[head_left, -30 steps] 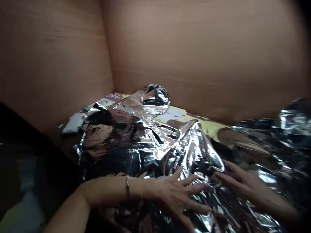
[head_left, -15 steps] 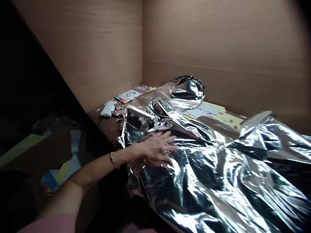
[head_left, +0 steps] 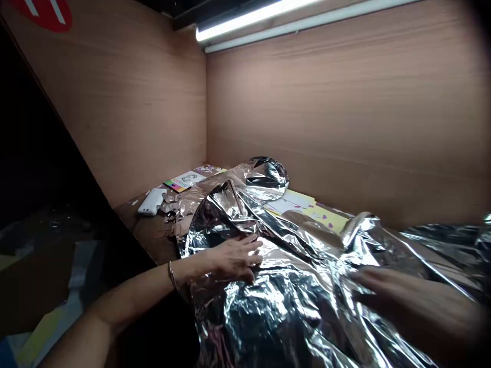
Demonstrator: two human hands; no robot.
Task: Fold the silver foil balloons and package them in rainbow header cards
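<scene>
The left hand (head_left: 230, 259) rests on a crumpled foil sheet (head_left: 268, 312), with the right hand (head_left: 414, 301) on it further right. Ahead of the left hand, a printed card (head_left: 184, 181) and a phone-shaped object (head_left: 152, 201) lie on the desk (head_left: 148, 230), left of the foil; papers (head_left: 307, 208) lie ahead of the right hand, partly under it.

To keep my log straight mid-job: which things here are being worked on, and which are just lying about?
In use: crumpled silver foil sheet under the left hand and right hand.
Lying about: white plastic object; small card with rainbow strip; yellow paper sheet.
</scene>
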